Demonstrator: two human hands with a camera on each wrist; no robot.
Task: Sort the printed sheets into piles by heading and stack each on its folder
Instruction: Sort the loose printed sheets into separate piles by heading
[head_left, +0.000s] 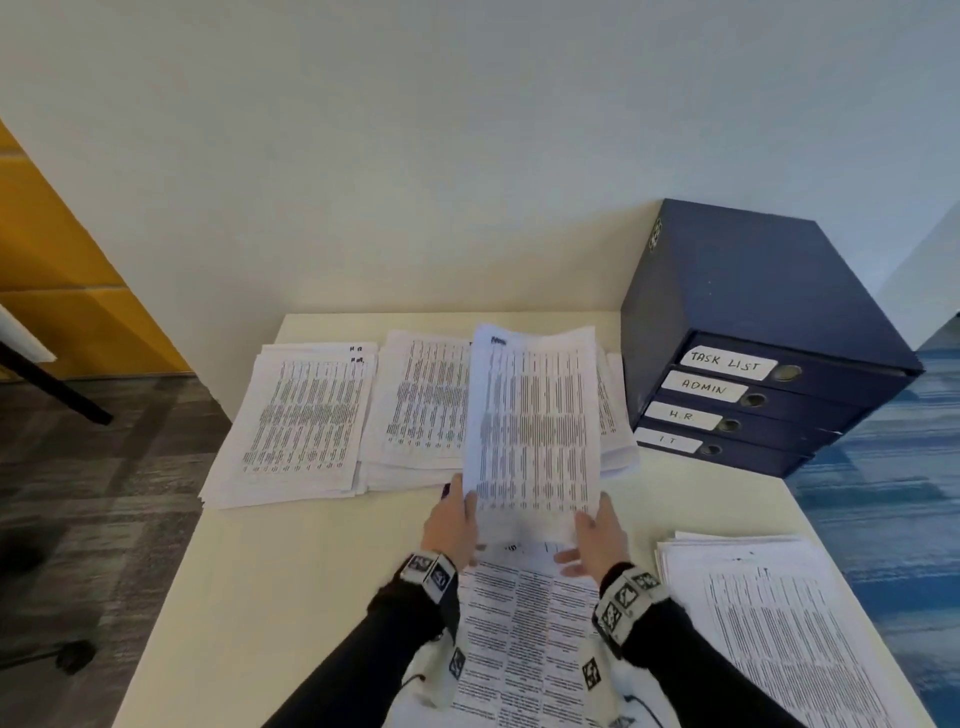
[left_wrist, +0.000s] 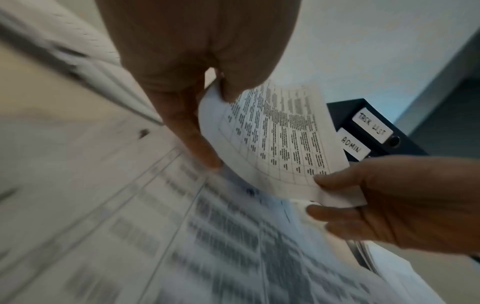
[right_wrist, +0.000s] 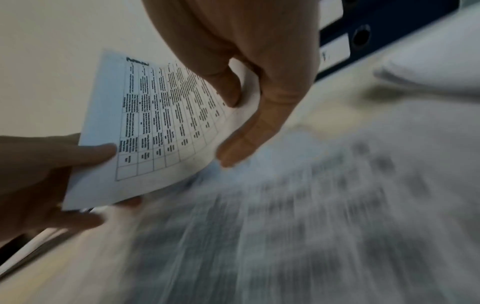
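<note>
So on the far left of the table (head_left: 270, 571) there's the H.R. pile (head_left: 301, 421), then a second pile (head_left: 415, 415) next to it. Both hands have one printed sheet (head_left: 535, 431) lifted over the source stack (head_left: 524, 639): left hand (head_left: 451, 525) pinching its bottom-left corner, right hand (head_left: 597, 535) pinching the bottom-right. Looks like mid-sort, checking the heading, which is too blurry to read. Next it needs dropping on the matching pile. The folders (head_left: 743, 395) and another pile (head_left: 769, 613) sit off right.
</note>
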